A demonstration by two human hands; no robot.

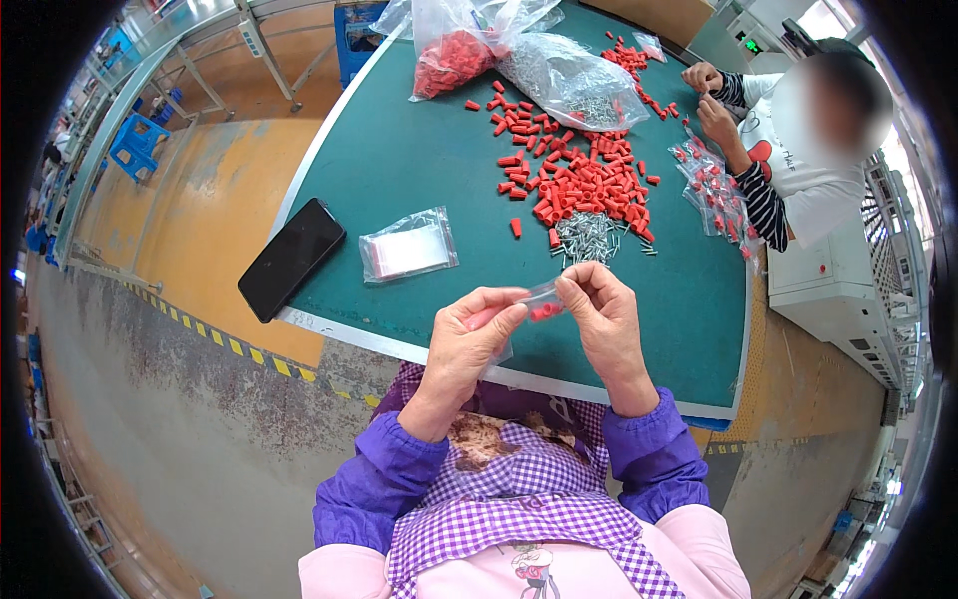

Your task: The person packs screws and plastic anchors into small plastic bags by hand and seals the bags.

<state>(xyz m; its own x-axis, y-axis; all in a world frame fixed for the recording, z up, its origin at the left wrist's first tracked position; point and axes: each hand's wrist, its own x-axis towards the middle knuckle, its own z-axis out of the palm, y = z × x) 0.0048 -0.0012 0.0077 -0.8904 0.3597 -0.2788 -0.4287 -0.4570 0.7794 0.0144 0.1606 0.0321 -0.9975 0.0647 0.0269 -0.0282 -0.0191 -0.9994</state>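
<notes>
Over the near edge of the green table, my left hand (473, 334) and my right hand (601, 311) pinch a small clear plastic bag (542, 296) between them. Red plastic pieces show through the bag near my right thumb, and its lower part hangs below my left hand. Something pink or red shows within my left fingers, partly hidden. Just beyond my hands lies a heap of small metal screws (586, 238), touching a large pile of red tapered plugs (589, 185). Left of these rests a flat clear bag (409, 246) with a white insert.
A black phone (291, 260) lies at the table's left edge. Large clear bags of red plugs (454, 62) and of screws (589, 85) stand at the back. Filled small bags (714, 190) lie at right, beside a co-worker (808, 150) handling something small.
</notes>
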